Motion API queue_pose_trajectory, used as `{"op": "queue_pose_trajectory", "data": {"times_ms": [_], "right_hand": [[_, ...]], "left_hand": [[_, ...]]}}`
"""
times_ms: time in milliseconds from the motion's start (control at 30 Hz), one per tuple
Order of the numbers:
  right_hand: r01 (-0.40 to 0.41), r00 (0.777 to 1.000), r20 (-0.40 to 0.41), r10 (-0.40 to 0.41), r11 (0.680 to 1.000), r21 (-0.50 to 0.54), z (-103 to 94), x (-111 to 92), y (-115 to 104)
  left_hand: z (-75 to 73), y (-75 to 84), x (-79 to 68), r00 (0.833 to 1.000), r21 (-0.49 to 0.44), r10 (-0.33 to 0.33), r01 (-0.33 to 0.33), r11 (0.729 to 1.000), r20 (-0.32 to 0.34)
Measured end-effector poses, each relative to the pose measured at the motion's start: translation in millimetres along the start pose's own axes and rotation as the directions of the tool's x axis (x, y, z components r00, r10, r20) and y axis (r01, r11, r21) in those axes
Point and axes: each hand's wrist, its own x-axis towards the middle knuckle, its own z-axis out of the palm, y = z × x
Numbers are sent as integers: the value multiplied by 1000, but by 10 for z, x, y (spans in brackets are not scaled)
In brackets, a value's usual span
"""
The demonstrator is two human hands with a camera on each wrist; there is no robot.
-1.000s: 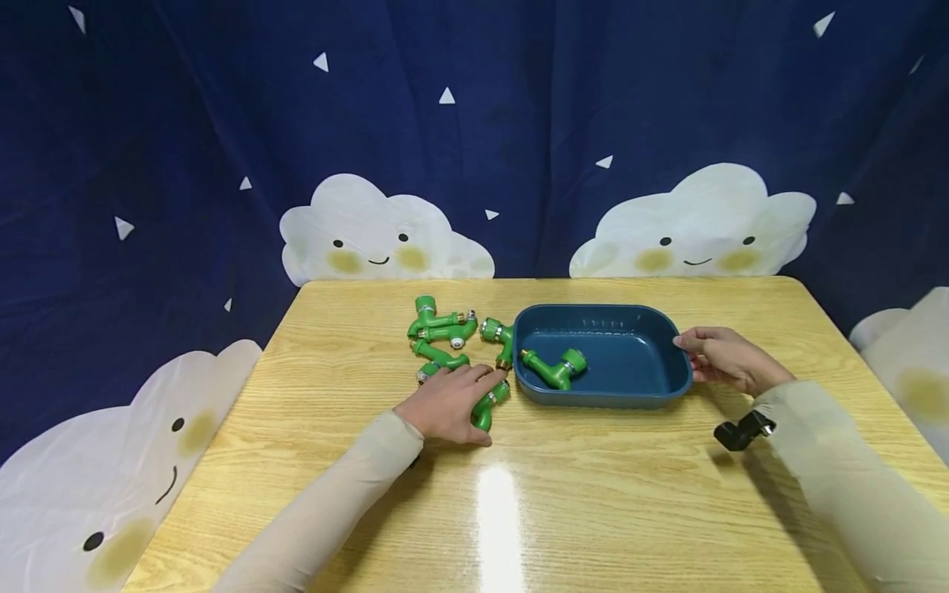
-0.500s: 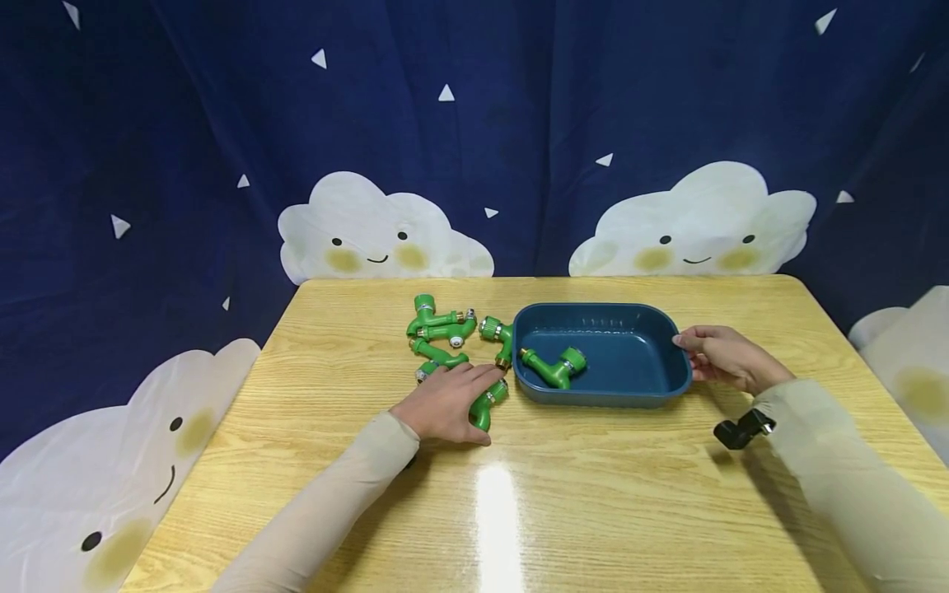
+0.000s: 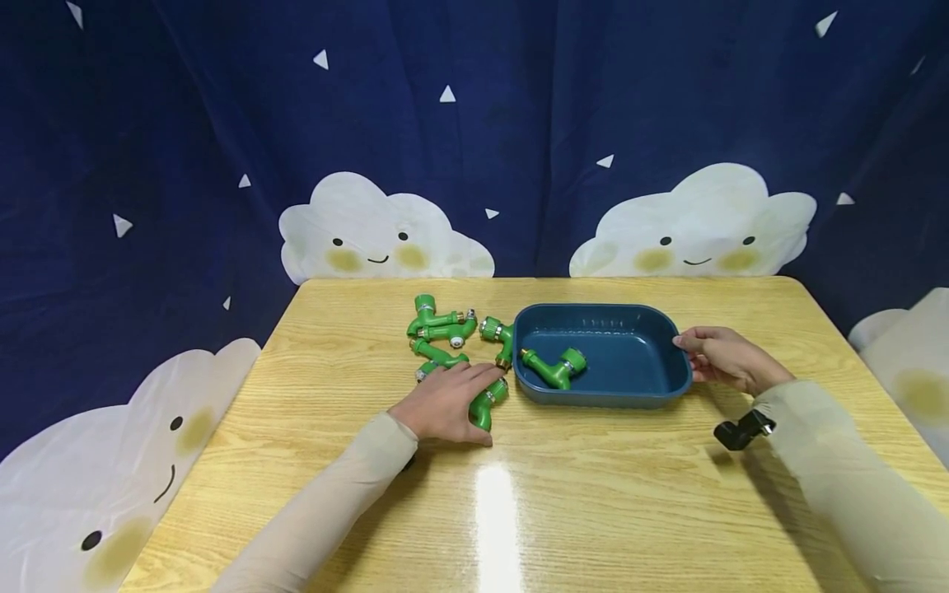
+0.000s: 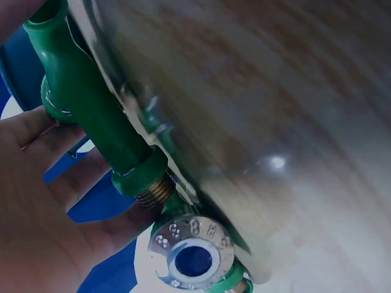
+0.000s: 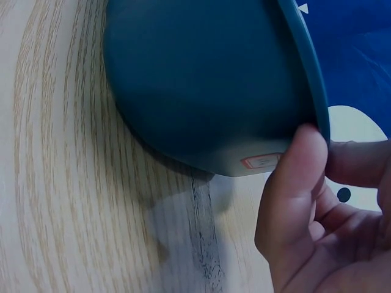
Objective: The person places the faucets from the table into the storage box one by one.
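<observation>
My left hand lies over a green plastic tap, its thumb on the near side and its spread fingers on the far side. In the left wrist view, the fairly straight fingers pass behind the tap's green body; its brass-coloured threaded end points down toward another tap's silver collar. My right hand pinches the right rim of a dark blue basin between thumb and fingers, plain in the right wrist view. One green tap lies at the left inside the basin.
More green taps lie left of the basin: one at the back, one with a green knob against the basin's left wall, and several around them. All stand on a wooden table before a dark blue curtain.
</observation>
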Motion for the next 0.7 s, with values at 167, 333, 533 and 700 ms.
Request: {"op": "queue_pose_trajectory", "data": {"times_ms": [167, 333, 533, 700], "right_hand": [[-6, 1000, -7, 6, 1000, -5, 1, -9, -3], [-3, 1000, -3, 3, 1000, -7, 0, -6, -1], [-5, 1000, 2, 5, 1000, -2, -2, 7, 2], [-3, 1000, 5, 3, 1000, 2, -1, 8, 2]], "left_hand": [[-48, -18, -28, 1000, -62, -15, 14, 998, -25], [-112, -55, -47, 998, -93, -14, 8, 996, -65], [-199, -109, -66, 991, -93, -21, 8, 996, -131], [-278, -140, -80, 986, -106, -21, 3, 994, -167]]}}
